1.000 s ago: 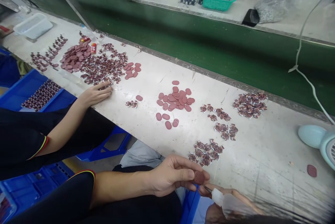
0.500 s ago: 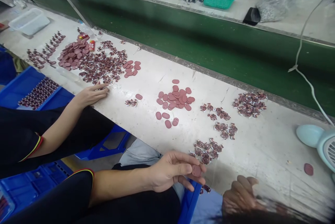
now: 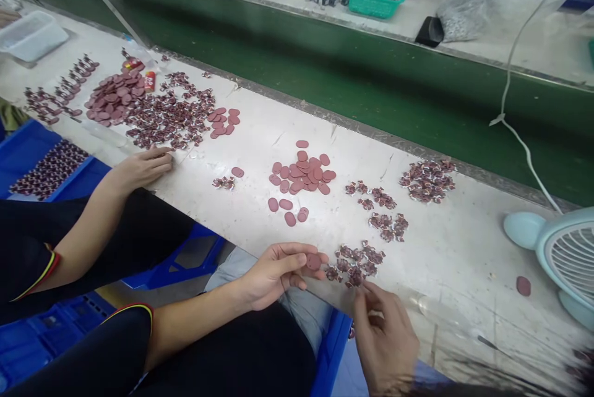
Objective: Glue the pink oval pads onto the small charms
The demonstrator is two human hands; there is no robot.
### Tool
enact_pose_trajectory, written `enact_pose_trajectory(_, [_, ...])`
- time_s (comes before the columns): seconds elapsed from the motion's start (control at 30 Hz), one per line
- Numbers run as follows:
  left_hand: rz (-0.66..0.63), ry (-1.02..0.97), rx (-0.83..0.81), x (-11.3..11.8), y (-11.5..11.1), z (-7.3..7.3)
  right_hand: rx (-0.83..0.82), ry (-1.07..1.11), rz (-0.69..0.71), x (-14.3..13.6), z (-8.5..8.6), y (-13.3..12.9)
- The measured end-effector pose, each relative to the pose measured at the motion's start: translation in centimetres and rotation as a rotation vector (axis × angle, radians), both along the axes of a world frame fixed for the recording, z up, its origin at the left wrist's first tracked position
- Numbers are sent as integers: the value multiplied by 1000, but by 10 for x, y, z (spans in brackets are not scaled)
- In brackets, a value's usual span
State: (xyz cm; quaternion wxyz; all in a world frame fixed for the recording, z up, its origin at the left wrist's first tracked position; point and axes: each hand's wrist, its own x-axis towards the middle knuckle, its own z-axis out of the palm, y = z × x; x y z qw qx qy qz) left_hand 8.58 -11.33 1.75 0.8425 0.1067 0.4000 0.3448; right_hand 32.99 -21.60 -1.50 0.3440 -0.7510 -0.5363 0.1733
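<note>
My left hand (image 3: 277, 273), near the table's front edge, pinches a flat reddish-brown oval disc (image 3: 314, 261) between thumb and fingers. Small holes show in the disc. Right beside it lies a loose pile of small brown-and-white parts (image 3: 359, 262). At the near edge of that pile is my right hand (image 3: 387, 332), its fingers curled and tips close together; whatever they pinch is hidden. Beyond my left hand several like discs (image 3: 306, 172) lie in a heap, with a few loose ones in front.
On the left a co-worker's hand (image 3: 139, 168) rests by a big heap of brown parts (image 3: 169, 114). More small parts (image 3: 427, 180) lie to the right. A pale blue fan (image 3: 573, 255) stands at the right, near a single disc (image 3: 523, 286). Blue crates (image 3: 51, 168) sit below the table.
My right hand has come up and left from the lower right to the edge of the parts pile. My left hand, still holding the disc, appears further up and left as the view shifts.
</note>
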Motion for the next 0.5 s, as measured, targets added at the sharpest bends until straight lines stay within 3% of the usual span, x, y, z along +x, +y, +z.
enact_pose_trajectory(0.13, [-11, -6, -1, 1, -2, 1, 3, -135, 208, 12, -8, 9])
enact_pose_trajectory(0.3, [-40, -12, -8, 3, -7, -2, 5, -263, 395, 33, -5, 0])
enact_pose_trajectory(0.5, [-96, -13, -21, 10, -12, -3, 34, -382, 429, 34, -1, 3])
